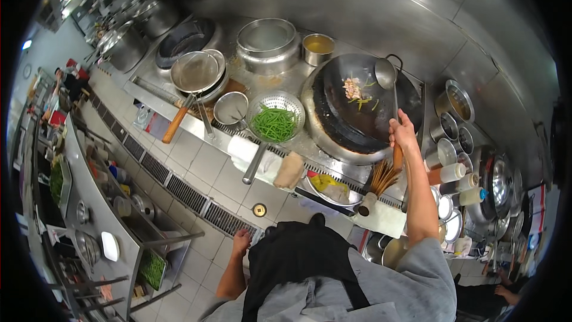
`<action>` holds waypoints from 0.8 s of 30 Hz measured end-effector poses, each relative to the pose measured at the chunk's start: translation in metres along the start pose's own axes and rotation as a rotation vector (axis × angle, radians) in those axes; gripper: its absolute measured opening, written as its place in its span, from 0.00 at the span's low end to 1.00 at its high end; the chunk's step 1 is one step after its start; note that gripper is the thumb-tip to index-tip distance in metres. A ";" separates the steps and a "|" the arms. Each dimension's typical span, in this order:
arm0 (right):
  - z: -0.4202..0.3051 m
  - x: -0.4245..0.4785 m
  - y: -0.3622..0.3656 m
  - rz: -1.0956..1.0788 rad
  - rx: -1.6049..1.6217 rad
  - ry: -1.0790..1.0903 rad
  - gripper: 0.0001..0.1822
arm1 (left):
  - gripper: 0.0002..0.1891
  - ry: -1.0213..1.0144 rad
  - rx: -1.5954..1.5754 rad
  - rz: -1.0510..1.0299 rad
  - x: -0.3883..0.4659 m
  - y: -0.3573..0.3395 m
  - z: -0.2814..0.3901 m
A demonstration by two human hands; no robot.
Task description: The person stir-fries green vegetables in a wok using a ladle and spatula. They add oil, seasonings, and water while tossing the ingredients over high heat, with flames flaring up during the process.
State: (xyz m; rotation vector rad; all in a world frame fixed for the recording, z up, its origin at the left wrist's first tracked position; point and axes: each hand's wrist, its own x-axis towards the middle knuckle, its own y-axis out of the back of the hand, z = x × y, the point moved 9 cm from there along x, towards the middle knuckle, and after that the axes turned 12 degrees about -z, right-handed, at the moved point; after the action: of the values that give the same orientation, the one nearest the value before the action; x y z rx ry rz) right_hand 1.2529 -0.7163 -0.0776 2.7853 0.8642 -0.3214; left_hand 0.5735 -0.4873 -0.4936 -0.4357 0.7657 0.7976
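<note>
My right hand (403, 132) grips the long-handled steel ladle (385, 73) just above its wooden grip. The ladle's bowl is near the far rim of a large dark wok (357, 120) on the range. Pale pieces of food (352, 88), perhaps chopped meat, lie in the wok beside a few green strips (364, 100). Left of the wok, a perforated steel strainer (298, 114) holds green beans (273, 124); its handle reaches over the counter's front edge. Low at my side, away from the counter, hangs my left hand (241, 239), fingers curled and nothing visible in it.
A bamboo wok brush (384, 178), folded cloths (289, 170) and a bowl (353, 197) line the front edge. Squeeze bottles (449, 173) and metal containers (453, 100) stand right. Wire strainers (196, 71) and a pot of yellow liquid (318, 45) are leftward. People (73, 81) are farther off.
</note>
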 end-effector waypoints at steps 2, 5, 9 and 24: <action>0.005 0.008 -0.011 -0.085 0.075 -0.069 0.42 | 0.16 -0.035 0.044 0.030 -0.007 0.016 -0.028; -0.004 -0.006 -0.031 -0.252 0.078 -0.116 0.40 | 0.16 -0.015 0.152 0.096 -0.026 0.023 -0.062; -0.007 -0.042 -0.039 -0.353 0.216 -0.173 0.38 | 0.19 0.077 0.082 0.108 -0.045 0.026 -0.092; 0.013 -0.049 -0.041 -0.335 0.401 -0.270 0.36 | 0.14 -0.020 0.041 0.021 0.011 0.000 -0.025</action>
State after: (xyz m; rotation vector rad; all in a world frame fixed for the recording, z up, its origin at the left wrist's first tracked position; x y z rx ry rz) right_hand 1.1877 -0.7127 -0.0820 2.8268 1.3157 -1.0014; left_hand 0.5675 -0.4971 -0.5178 -0.3833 0.7679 0.8032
